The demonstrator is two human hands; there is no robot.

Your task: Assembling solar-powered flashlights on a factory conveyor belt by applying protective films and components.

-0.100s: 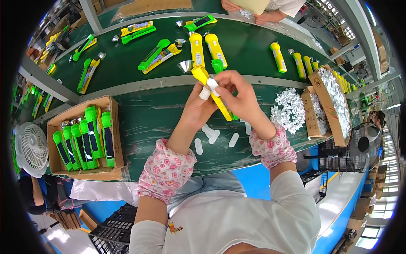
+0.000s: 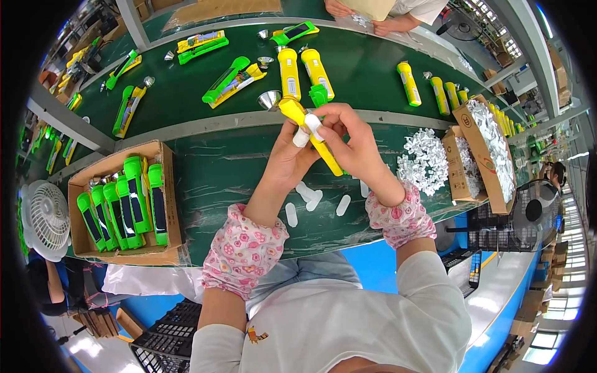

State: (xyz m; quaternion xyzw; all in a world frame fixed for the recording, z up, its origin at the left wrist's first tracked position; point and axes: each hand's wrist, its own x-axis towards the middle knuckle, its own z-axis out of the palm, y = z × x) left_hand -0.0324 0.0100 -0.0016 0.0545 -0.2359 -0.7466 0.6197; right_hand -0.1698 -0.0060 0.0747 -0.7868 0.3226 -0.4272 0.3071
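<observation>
My left hand (image 2: 289,160) is closed around a yellow flashlight casing (image 2: 328,160), held tilted above the near green bench. White wrapping (image 2: 301,137) covers a fingertip of that hand. Between the thumb and fingers of my right hand (image 2: 356,142) is a small white oval plastic piece (image 2: 312,122), against the casing's upper side. A silver reflector cup (image 2: 270,99) sits by the casing's head. Green plastic (image 2: 319,94) shows just beyond my fingers. Several loose white oval pieces (image 2: 342,205) lie on the bench below my hands.
At left stands a cardboard box (image 2: 171,205) of green flashlights (image 2: 138,193). To the right are a pile of clear plastic bits (image 2: 424,155) and boxes (image 2: 485,155) of them. Flashlights (image 2: 290,69) lie across the green belt, past a metal rail (image 2: 217,122). Another person's hands (image 2: 398,23) show opposite.
The casing and reflector cup have shifted very slightly left. Both hands keep the same hold, and the white piece stays against the casing.
</observation>
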